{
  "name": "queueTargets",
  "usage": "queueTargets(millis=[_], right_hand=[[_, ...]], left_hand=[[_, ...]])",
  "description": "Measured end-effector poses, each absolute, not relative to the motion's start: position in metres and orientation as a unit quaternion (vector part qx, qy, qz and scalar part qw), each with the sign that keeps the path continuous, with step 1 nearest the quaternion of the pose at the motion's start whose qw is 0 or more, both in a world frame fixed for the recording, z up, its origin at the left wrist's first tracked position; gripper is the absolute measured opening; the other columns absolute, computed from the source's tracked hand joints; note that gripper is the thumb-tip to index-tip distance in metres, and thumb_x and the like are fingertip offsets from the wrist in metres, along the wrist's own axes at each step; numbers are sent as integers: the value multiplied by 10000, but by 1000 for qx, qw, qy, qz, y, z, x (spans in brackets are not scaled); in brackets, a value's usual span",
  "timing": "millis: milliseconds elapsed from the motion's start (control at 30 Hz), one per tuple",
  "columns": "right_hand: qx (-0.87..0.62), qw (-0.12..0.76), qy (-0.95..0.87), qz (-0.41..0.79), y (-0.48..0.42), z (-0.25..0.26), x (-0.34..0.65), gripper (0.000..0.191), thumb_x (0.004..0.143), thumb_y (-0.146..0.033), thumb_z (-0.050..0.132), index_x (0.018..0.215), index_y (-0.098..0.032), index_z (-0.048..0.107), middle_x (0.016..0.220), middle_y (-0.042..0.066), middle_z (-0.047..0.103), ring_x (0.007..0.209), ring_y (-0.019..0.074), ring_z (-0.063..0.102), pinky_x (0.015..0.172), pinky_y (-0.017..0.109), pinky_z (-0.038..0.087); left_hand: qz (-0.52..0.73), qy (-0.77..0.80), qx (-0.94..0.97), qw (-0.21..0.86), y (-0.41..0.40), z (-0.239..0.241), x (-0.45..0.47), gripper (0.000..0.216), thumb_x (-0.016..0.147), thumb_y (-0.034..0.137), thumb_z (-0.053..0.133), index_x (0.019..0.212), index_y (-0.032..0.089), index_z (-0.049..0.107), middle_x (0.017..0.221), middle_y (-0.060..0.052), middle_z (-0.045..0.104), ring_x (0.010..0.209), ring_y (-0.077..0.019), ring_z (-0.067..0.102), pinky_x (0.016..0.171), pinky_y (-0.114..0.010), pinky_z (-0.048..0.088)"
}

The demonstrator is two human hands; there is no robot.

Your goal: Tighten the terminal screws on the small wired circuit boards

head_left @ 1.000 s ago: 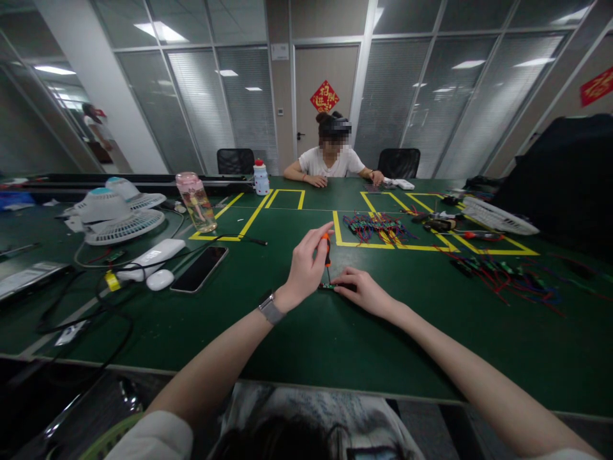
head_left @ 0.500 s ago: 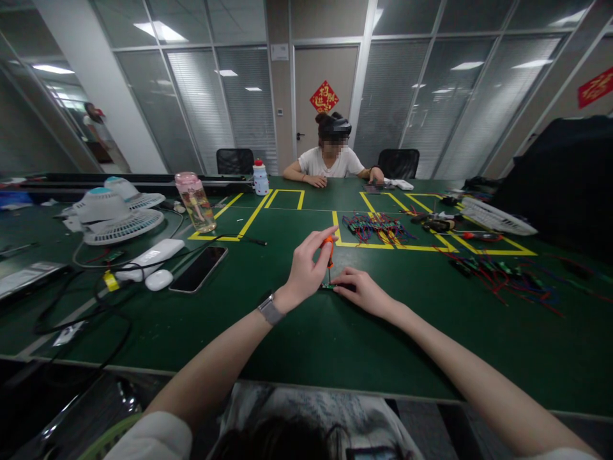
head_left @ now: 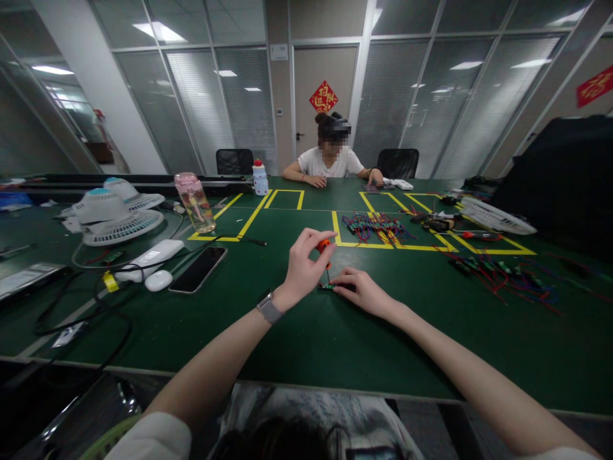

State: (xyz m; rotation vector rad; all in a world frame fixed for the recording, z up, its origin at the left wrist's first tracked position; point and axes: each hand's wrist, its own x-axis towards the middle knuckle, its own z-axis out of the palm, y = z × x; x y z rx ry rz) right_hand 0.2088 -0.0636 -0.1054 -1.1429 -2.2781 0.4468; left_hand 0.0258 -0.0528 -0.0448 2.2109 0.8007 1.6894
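My left hand (head_left: 306, 260) is closed around the orange handle of a screwdriver (head_left: 325, 245), part of which the fingers hide. The screwdriver's thin shaft points down and its tip meets a small green circuit board (head_left: 327, 286) on the table. From the right side, my right hand (head_left: 357, 285) pinches the board's edge between thumb and fingers, low against the tabletop. Its fingers cover the board's right part. A grey-banded watch sits on my left wrist.
Wired circuit boards (head_left: 378, 227) lie inside yellow tape ahead, with more wired boards (head_left: 502, 278) to the right. A phone (head_left: 198, 269), white earbud case (head_left: 159, 280), fans (head_left: 119, 217) and pink-lidded bottle (head_left: 195, 203) stand left. Across the table sits a person (head_left: 330, 156) wearing a headset.
The screwdriver's handle leans a little more to the left, and my left fingers have shifted on it. My right hand stays on the board. A person in the far left background has moved right.
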Motion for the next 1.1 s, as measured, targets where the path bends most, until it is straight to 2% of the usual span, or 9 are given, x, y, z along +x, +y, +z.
queueTargets(millis=[67, 200, 300, 433, 567, 767, 867, 967, 1100], right_hand=[[-425, 274, -847, 167, -63, -106, 209, 207, 871, -249, 579, 1013, -195, 719, 871, 63, 614, 792, 180, 608, 769, 306, 489], [-424, 277, -845, 169, -64, -105, 209, 199, 866, -238, 584, 1004, -196, 721, 889, 66, 619, 799, 181, 609, 773, 307, 491], [-426, 277, -844, 172, -64, -104, 209, 200, 862, -236, 588, 1003, -186, 722, 886, 70, 618, 799, 181, 611, 772, 307, 493], [-428, 273, -844, 172, -65, -103, 208, 209, 868, -239, 582, 1018, -187, 717, 882, 67, 615, 790, 176, 608, 774, 314, 493], [-432, 270, -843, 170, -65, -103, 208, 208, 866, -234, 584, 1016, -185, 718, 880, 66, 612, 794, 180, 608, 776, 313, 493], [-431, 267, -845, 167, -64, -104, 208, 208, 869, -225, 581, 1018, -181, 719, 884, 69, 612, 802, 178, 606, 786, 307, 490], [-430, 268, -845, 167, -64, -104, 208, 210, 868, -222, 583, 1023, -177, 717, 881, 69, 612, 798, 175, 604, 775, 303, 491], [-431, 271, -845, 167, -64, -104, 208, 206, 869, -223, 583, 1017, -174, 719, 875, 70, 613, 791, 174, 605, 768, 300, 492], [-429, 273, -845, 165, -64, -105, 208, 199, 867, -228, 587, 1004, -179, 722, 877, 69, 613, 780, 172, 604, 769, 305, 495]], left_hand=[[575, 281, 760, 117, -53, -45, 26, 175, 886, 274, 559, 1018, 203, 649, 895, -28, 551, 814, -131, 540, 743, -257, 467], [561, 256, 773, 147, -54, -46, 26, 310, 954, 233, 402, 1218, 226, 562, 1062, -67, 548, 977, -151, 544, 856, -292, 460], [562, 236, 773, 174, -54, -45, 26, 343, 962, 190, 365, 1271, 222, 509, 1135, -73, 583, 1045, -155, 553, 905, -307, 449], [562, 242, 774, 163, -54, -44, 27, 250, 919, 206, 482, 1148, 201, 584, 1007, -50, 619, 895, -138, 588, 782, -266, 479], [565, 258, 774, 121, -55, -44, 26, 162, 874, 265, 574, 1000, 186, 639, 895, -33, 589, 801, -131, 559, 742, -259, 470], [563, 243, 771, 170, -55, -46, 26, 317, 967, 224, 366, 1222, 215, 553, 1106, -67, 624, 1011, -157, 590, 881, -298, 465], [559, 248, 765, 202, -52, -47, 26, 336, 968, 235, 378, 1275, 231, 514, 1154, -64, 637, 1003, -158, 619, 871, -297, 487], [563, 258, 761, 193, -50, -47, 26, 302, 952, 253, 429, 1222, 218, 558, 1092, -65, 655, 940, -154, 636, 816, -279, 509], [573, 278, 757, 143, -52, -44, 26, 194, 889, 280, 557, 1041, 201, 647, 919, -37, 625, 816, -132, 603, 725, -240, 507]])
